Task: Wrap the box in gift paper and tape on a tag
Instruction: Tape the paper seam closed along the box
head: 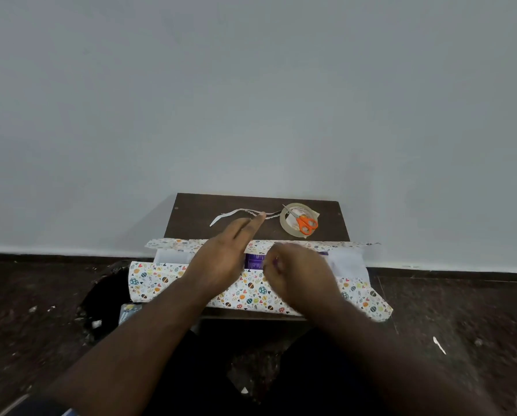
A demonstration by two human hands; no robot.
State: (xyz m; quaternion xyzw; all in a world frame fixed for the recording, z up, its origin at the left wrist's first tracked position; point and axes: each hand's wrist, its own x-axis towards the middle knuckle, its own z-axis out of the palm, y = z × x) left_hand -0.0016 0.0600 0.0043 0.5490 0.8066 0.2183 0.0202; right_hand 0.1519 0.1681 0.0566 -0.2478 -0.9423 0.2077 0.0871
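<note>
Left hand [221,259]: fingers straight and together, flat, palm down over the box [254,261] at the middle of the bench [191,217], fingertips pointing to the far edge. Holds nothing.

Right hand [296,273]: fingers curled, at the near fold of the gift paper [167,282] just right of the box's visible strip. Blurred, so can't tell if it pinches the paper or only rests on it.

Box: purple, only a narrow strip shows between the two hands; the rest is under paper and hands. Sits mid-bench, toward the near edge.

Gift paper: white with coloured egg and heart print, spans the bench left to right and overhangs both side edges. Near flap comes up over the box, far flap stands as a low strip behind it; white underside shows in the gap on the left and right.

Far right corner of the bench: tape roll [296,220], orange-handled scissors [306,223] lying across it, touching.

Far edge, middle: thin white paper strip [225,217], curled, running toward the tape roll.

Bench: dark brown, far edge against a pale wall [251,85], standing on a dark speckled floor [461,325] with small white scraps.
</note>
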